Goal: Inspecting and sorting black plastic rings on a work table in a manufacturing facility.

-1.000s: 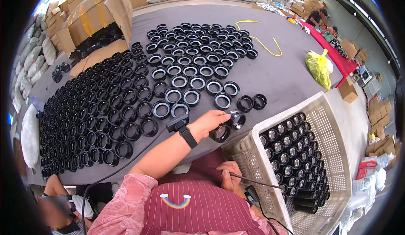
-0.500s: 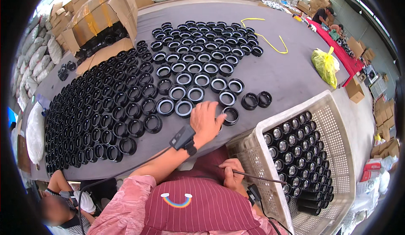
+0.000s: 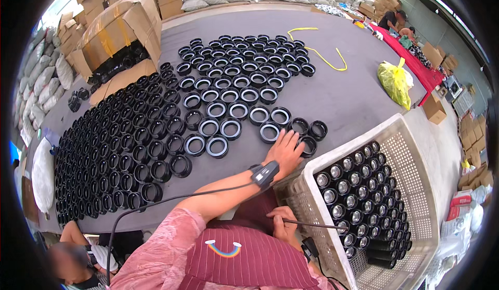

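Note:
My left hand (image 3: 287,157) reaches over the table with its fingers stretched out and slightly bent. Its fingertips are against a black ring (image 3: 308,146), and another ring (image 3: 270,132) with a pale inner band lies just beyond them. Whether anything is under the palm is hidden. Two more black rings (image 3: 318,130) sit right behind the fingertips. Close to my apron, my right hand (image 3: 283,223) is closed around a thin dark stick (image 3: 314,224), which points right over the crate's near side. A wrist device with a cable is strapped to my left wrist.
A pale plastic crate (image 3: 410,160) at the right holds several black cylinders (image 3: 355,217) with shiny ends. Rows of black rings (image 3: 156,170) cover the table's left. Behind stand an open carton (image 3: 119,24), a yellow strap (image 3: 325,57) and a yellow bag (image 3: 395,84). Another person sits at lower left.
My left hand has moved right across the table, and the black ring by its fingers has shifted right with it. My right hand still holds the stick. The view has turned slightly.

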Tool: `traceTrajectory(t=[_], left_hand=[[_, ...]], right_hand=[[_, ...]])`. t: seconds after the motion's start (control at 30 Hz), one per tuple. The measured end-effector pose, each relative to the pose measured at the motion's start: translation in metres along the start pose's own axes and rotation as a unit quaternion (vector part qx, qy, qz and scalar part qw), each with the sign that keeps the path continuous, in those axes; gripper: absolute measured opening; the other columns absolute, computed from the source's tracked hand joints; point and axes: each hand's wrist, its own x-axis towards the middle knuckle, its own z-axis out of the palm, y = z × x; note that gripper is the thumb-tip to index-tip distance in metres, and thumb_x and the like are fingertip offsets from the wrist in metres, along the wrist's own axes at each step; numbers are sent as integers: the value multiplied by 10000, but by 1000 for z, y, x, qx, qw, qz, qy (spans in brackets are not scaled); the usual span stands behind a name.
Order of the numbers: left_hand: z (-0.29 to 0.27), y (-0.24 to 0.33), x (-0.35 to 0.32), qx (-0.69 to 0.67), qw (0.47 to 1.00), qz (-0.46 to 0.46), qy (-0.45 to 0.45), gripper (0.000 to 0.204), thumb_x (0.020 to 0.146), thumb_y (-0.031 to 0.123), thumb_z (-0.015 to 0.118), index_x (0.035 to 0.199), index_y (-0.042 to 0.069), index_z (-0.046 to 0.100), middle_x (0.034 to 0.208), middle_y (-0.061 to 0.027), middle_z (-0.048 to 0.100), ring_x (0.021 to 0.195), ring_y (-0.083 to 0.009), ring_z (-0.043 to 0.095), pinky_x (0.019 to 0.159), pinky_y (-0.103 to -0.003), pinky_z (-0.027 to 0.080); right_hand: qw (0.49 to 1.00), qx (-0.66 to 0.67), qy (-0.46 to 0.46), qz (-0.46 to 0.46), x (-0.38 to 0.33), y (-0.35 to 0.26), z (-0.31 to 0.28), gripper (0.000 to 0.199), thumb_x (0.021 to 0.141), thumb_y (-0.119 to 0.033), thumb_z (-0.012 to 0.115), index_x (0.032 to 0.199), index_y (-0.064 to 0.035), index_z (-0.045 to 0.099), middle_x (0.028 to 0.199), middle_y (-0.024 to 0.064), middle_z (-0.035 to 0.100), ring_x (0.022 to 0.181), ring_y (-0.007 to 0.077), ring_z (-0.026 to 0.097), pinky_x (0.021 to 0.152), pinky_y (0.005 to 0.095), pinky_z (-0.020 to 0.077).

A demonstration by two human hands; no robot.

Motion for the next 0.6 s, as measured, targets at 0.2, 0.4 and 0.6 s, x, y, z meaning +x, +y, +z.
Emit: traceTrajectory(t=[0.2, 0.4, 0.6], left_hand=[[-13, -18, 38, -86, 991, 13, 98, 479, 758, 200, 737, 1183, 46, 577, 1261, -160, 584, 1253, -365, 488, 1115, -566, 318], [-30, -61, 32, 39, 992, -78, 86, 509, 735, 92, 636, 1231, 19, 554, 1206, -148, 621, 1241, -375, 496, 1126, -633, 241], [-35, -70, 18, -9, 999, -18, -48, 457, 736, 77, 607, 1185, -4, 576, 1092, -161, 655, 1228, -365, 510, 1160, -629, 211]], right_hand=[[1000, -9, 4, 1, 0, 5, -8, 254, 952, -152, 524, 860, 11, 695, 858, 148, 637, 795, 234, 596, 737, 362, 481], [1000, 11, -24, 8, 1, 3, -2, 198, 927, -97, 546, 860, 5, 701, 860, 145, 635, 793, 238, 604, 717, 360, 487], [999, 14, -22, -18, -2, -1, -1, 171, 910, -76, 561, 860, 8, 701, 855, 142, 633, 780, 243, 602, 700, 357, 489]])
